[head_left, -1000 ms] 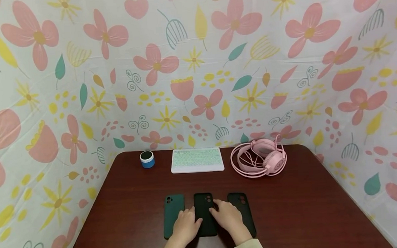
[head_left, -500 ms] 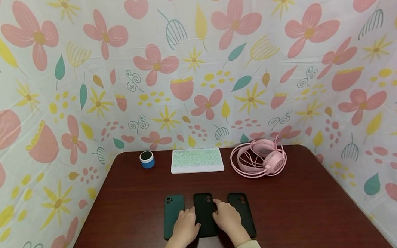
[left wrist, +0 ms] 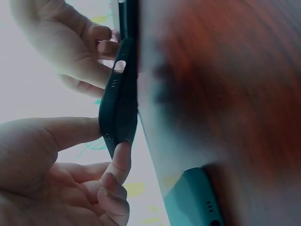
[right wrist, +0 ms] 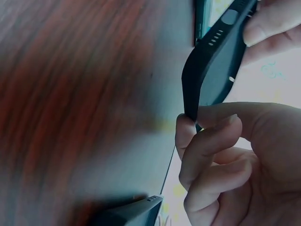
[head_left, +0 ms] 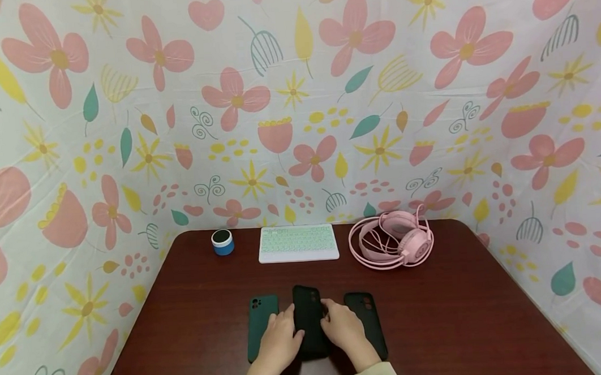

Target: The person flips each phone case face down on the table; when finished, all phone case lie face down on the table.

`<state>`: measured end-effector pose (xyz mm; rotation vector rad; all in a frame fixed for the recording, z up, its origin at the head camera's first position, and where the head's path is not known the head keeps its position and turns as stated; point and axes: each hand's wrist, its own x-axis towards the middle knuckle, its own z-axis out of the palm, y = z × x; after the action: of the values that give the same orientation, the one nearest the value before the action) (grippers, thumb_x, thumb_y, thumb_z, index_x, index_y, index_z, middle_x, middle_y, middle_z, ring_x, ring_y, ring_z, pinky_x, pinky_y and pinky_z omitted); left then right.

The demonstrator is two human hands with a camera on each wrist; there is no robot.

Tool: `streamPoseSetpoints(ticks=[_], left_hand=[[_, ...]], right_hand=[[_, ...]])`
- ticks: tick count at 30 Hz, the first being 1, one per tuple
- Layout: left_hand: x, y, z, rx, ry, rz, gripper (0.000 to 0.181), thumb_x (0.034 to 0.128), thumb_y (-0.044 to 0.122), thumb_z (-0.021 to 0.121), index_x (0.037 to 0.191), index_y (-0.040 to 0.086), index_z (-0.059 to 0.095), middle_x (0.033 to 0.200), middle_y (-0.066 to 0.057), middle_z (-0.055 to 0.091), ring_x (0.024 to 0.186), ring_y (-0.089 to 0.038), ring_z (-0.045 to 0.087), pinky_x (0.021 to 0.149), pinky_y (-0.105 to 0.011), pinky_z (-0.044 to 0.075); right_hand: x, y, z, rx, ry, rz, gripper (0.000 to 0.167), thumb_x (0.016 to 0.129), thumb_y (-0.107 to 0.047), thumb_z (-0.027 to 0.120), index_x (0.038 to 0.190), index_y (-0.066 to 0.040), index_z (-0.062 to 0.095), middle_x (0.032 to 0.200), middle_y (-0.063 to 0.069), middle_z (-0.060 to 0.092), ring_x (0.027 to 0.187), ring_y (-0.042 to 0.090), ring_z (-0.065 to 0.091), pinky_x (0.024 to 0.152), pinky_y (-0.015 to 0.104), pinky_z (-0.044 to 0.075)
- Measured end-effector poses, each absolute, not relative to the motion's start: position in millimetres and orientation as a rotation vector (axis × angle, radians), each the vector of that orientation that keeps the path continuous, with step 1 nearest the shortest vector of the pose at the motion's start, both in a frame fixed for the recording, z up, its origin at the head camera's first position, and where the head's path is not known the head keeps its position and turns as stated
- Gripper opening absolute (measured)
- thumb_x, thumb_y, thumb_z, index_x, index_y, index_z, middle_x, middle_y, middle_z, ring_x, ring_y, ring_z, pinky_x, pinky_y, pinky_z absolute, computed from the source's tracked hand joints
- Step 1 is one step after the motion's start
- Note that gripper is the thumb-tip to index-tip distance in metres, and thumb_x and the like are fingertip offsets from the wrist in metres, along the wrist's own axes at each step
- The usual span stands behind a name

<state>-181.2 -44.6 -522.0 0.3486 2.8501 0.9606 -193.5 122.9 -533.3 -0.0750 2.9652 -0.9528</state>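
Three phone cases lie in a row near me in the head view: a dark green case (head_left: 258,323) at left, a black case (head_left: 308,326) in the middle and another black case (head_left: 367,317) at right. My left hand (head_left: 280,337) pinches the middle case by its left edge, thumb and fingers on opposite faces. On its right edge, my right hand (head_left: 344,325) pinches it too. The wrist views show this case (left wrist: 110,103) raised at a tilt, its hollow inside (right wrist: 221,70) partly visible. The two outer cases are untouched, partly hidden by my hands.
At the back of the brown table (head_left: 194,306) stand a small blue-and-white cylinder (head_left: 223,242), a white keyboard (head_left: 298,243) with green keys and a pair of pink headphones (head_left: 397,239). Flower-patterned cloth (head_left: 296,97) hangs behind and at both sides.
The far end of the middle black case has come up off the table, between both hands. The outer cases and the things at the back have stayed put.
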Motion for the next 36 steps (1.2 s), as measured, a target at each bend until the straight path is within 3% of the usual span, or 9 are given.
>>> streamPoseSetpoints(ticks=[5, 9, 14, 21, 36], left_hand=[[-178, -46, -514, 0.389, 2.855, 1.022, 0.060, 0.0882, 0.015, 0.070, 0.139, -0.006, 0.046, 0.081, -0.001, 0.054, 0.078, -0.020, 0.041, 0.058, -0.032, 0.038], [-176, -47, -509, 0.415, 2.848, 1.083, 0.060, 0.0879, 0.014, 0.070, 0.139, -0.007, 0.045, 0.070, 0.003, 0.044, 0.075, -0.018, 0.038, 0.052, -0.029, 0.035], [-174, -47, -505, 0.449, 2.866, 1.106, 0.060, 0.0876, 0.014, 0.070, 0.138, -0.007, 0.046, 0.069, 0.004, 0.043, 0.073, -0.017, 0.037, 0.052, -0.028, 0.035], [-173, -47, -501, 0.462, 2.887, 1.115, 0.060, 0.0878, 0.015, 0.070, 0.139, -0.006, 0.046, 0.071, 0.003, 0.046, 0.073, -0.016, 0.037, 0.053, -0.027, 0.035], [-173, -45, -502, 0.481, 2.865, 1.123, 0.060, 0.0875, 0.015, 0.071, 0.139, -0.006, 0.046, 0.071, 0.004, 0.044, 0.074, -0.017, 0.037, 0.053, -0.028, 0.035]], right_hand=[[-196, 118, -533, -0.061, 2.935, -0.944, 0.043, 0.087, -0.007, 0.063, 0.129, -0.006, 0.060, 0.055, -0.003, 0.047, 0.041, 0.012, 0.036, 0.039, 0.028, 0.027], [-197, 113, -533, -0.054, 2.939, -0.922, 0.042, 0.086, -0.006, 0.062, 0.128, -0.007, 0.062, 0.051, -0.003, 0.043, 0.040, 0.011, 0.028, 0.039, 0.028, 0.023], [-198, 107, -534, -0.057, 2.936, -0.906, 0.041, 0.086, -0.008, 0.062, 0.127, -0.009, 0.063, 0.053, -0.001, 0.045, 0.041, 0.013, 0.030, 0.040, 0.030, 0.024], [-198, 100, -536, -0.110, 2.891, -0.909, 0.040, 0.092, -0.015, 0.063, 0.132, -0.009, 0.059, 0.081, 0.008, 0.066, 0.048, 0.022, 0.050, 0.042, 0.037, 0.034], [-198, 88, -536, -0.127, 2.901, -0.789, 0.040, 0.091, -0.015, 0.065, 0.130, -0.007, 0.060, 0.093, 0.012, 0.068, 0.059, 0.024, 0.059, 0.049, 0.040, 0.042]])
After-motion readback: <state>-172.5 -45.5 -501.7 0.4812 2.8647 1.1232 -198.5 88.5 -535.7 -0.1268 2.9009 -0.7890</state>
